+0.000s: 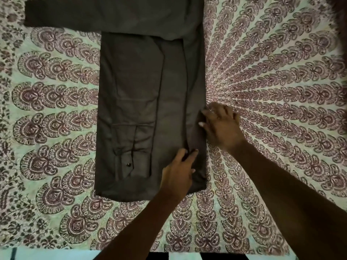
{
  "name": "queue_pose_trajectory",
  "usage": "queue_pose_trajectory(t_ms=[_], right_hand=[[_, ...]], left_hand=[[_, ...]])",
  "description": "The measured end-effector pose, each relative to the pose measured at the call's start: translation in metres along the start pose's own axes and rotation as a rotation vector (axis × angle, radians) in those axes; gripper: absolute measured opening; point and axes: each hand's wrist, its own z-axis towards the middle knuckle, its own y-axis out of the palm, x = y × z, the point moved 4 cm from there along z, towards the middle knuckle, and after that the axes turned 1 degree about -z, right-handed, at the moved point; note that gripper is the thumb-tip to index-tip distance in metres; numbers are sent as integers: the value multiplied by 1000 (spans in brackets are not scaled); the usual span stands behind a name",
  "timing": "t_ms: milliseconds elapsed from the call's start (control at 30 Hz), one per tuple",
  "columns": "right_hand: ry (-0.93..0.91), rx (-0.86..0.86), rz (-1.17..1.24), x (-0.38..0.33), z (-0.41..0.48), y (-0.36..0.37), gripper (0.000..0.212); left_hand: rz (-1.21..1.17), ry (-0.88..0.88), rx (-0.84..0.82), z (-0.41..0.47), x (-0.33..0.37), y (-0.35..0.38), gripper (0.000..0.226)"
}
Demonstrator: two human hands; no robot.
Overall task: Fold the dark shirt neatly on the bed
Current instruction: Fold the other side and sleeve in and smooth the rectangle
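One dark shirt [131,91], one bedspread [272,72], two hands [178,171] [221,124].

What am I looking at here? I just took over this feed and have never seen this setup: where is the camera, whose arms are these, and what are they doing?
There is no machine here. The single picture comes from a camera worn on a person's head, looking down at their two bare arms. A dark shirt lies flat on a bed covered by a patterned bedspread. At the top, one sleeve sticks out to the left. The other sleeve is already folded in and runs down the shirt's body, its cuff showing a small button. The left hand pinches a fold of the shirt near its lower right corner. The right hand touches the shirt's right edge, but it is blurred, so I cannot tell whether it grips the cloth.
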Motion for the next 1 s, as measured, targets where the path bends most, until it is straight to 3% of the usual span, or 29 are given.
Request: queue_pose_trajectory(t_ms=[200, 267, 333, 467, 633, 700, 800, 867, 933, 1000], right_hand=[[-6, 119, 175, -10, 35, -2, 57], [-66, 112, 56, -12, 41, -2, 55], [-130, 98, -41, -6, 47, -3, 56], [-41, 32, -33, 27, 75, -8, 64], [-369, -37, -217, 35, 95, -21, 67], [-339, -33, -220, 42, 104, -23, 69], [-242, 23, -154, 45, 122, -31, 67], [-333, 30, -166, 39, 135, -34, 64], [-443, 6, -211, 38, 148, -32, 64], [-434, 16, -198, 43, 165, -35, 65]], left_hand=[[-59, -4, 43, 7, -5, 2, 67], [0, -62, 62, 7, -2, -2, 72], [100, -74, 87, 6, 2, -8, 82], [321, 92, 88, 21, 9, -16, 115], [467, 120, -9, 54, 3, -28, 138], [462, 141, -13, 65, 5, -35, 122], [403, 250, 152, 82, 13, -49, 78], [388, 283, 270, 100, 17, -59, 56], [402, 269, 342, 123, 20, -71, 58], [411, 235, 348, 151, 18, -84, 72]])
